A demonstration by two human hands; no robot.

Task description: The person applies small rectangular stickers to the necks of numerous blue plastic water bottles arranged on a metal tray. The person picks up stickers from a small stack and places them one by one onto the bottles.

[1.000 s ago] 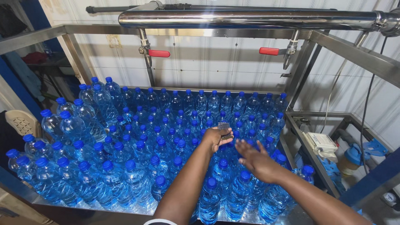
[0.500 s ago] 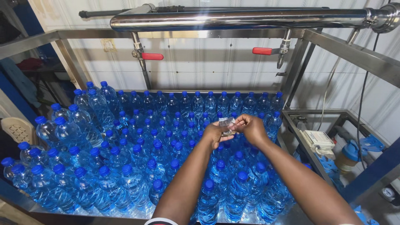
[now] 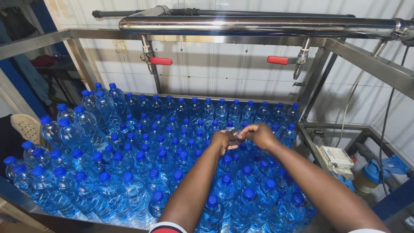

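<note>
Dozens of blue-capped water bottles (image 3: 129,181) stand upright and packed cap to cap across the lower and middle part of the frame, filling a metal-framed table (image 3: 56,35) whose steel rails run along the top and down both sides. Both hands meet just right of the frame's centre, above the bottles. The left hand (image 3: 221,140) is curled, its fingers closed round one end of a small clear wrapper-like piece (image 3: 233,133); the right hand (image 3: 261,135) is curled too, its fingertips pinching the other end of the same piece. What exactly the piece is cannot be told, as it is small and partly hidden by the fingers. Both forearms rise from the bottom edge of the frame toward it.

Across the top of the frame runs a shiny steel pipe (image 3: 258,26), with two taps hanging below it, each with a red lever: one (image 3: 160,61) at upper left of centre, the other (image 3: 277,60) at upper right of centre. At the right edge, lower down, a small white box (image 3: 336,157) sits on a side shelf. A cream plastic chair (image 3: 26,127) shows at the left edge.
</note>
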